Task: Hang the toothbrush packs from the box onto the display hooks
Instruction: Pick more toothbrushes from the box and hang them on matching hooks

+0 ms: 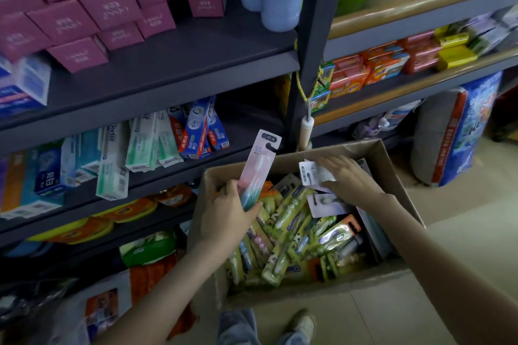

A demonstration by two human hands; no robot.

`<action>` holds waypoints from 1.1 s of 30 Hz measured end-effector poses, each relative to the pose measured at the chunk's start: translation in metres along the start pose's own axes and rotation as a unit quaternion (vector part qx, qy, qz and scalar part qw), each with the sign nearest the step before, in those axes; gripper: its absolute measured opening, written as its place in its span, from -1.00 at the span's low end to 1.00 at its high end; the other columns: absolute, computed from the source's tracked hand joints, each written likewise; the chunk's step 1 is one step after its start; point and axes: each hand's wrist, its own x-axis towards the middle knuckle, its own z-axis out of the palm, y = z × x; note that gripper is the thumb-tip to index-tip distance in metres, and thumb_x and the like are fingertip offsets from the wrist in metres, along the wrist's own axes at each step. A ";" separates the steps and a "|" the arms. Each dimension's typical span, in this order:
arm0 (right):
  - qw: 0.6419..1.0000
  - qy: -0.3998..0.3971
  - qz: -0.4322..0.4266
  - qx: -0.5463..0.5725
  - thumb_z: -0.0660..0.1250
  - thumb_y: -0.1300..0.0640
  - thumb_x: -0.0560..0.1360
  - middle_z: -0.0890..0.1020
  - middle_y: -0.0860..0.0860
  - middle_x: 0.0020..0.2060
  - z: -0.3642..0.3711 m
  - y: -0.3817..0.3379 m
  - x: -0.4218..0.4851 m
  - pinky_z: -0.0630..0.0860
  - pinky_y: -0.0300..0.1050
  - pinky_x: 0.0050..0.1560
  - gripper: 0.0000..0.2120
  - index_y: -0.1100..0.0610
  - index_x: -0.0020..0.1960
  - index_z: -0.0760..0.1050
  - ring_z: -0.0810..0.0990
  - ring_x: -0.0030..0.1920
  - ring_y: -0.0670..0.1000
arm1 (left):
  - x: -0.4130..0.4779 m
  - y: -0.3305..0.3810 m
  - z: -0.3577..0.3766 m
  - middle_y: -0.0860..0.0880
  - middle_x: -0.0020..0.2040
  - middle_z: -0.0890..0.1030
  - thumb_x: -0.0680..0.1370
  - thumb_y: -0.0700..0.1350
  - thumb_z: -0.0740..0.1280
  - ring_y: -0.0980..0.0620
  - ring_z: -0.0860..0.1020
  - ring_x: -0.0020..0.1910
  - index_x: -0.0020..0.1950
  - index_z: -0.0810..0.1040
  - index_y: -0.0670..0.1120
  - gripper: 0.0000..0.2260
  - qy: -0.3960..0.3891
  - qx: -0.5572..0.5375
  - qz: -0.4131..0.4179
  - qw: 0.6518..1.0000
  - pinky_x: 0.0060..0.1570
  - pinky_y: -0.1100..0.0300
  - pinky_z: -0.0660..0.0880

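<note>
left hand [224, 213] grips pink pack [259, 165] | right hand [347, 176] over box [308, 293], grasp unclear

The head camera looks down, close over the box [316, 293], seemingly facing dim shelves [173, 64].

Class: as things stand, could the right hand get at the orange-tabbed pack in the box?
Probably yes: the orange-tabbed pack lies uncovered on top in the box, close to the right hand, though that hand seems to pinch a white pack.
</note>
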 end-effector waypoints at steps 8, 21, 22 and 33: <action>0.998 0.008 -0.067 0.009 0.33 0.01 0.52 0.43 0.10 0.31 -0.020 -0.079 -0.018 0.31 0.05 0.29 -0.43 0.14 0.46 0.27 0.37 0.33 0.14 | 0.001 -0.007 -0.013 -0.03 -0.04 0.53 0.48 0.16 0.38 0.05 0.53 -0.27 0.18 0.38 -0.10 -0.56 0.031 -0.092 -0.010 0.995 -0.49 0.32 0.31; 0.996 -0.070 0.059 0.015 0.11 0.26 0.59 0.19 0.06 0.50 0.050 -0.084 -0.001 0.36 -0.01 0.27 -0.42 0.08 0.55 0.02 0.25 0.44 0.11 | -0.021 -0.036 -0.024 -0.05 0.03 0.58 0.50 0.19 0.35 -0.04 0.58 -0.04 0.23 0.37 -0.10 -0.52 0.030 -0.089 -0.105 0.990 -0.25 0.20 0.41; 0.996 -0.064 0.061 -0.013 0.11 0.23 0.60 0.19 0.06 0.49 0.056 -0.085 -0.004 0.31 -0.01 0.31 -0.42 0.09 0.56 -0.03 0.23 0.45 0.10 | -0.022 -0.036 -0.024 -0.04 0.02 0.57 0.50 0.19 0.35 -0.02 0.57 -0.08 0.22 0.37 -0.09 -0.53 0.031 -0.087 -0.108 0.990 -0.26 0.20 0.41; 0.990 -0.078 0.078 0.092 0.24 0.15 0.55 0.45 0.10 0.26 0.061 -0.076 -0.001 0.25 0.02 0.23 -0.48 0.01 0.46 0.19 0.34 0.34 0.14 | -0.032 -0.024 -0.015 -0.09 0.04 0.55 0.53 0.16 0.33 -0.09 0.56 -0.01 0.19 0.35 -0.13 -0.56 0.031 -0.049 -0.124 0.991 -0.26 0.18 0.32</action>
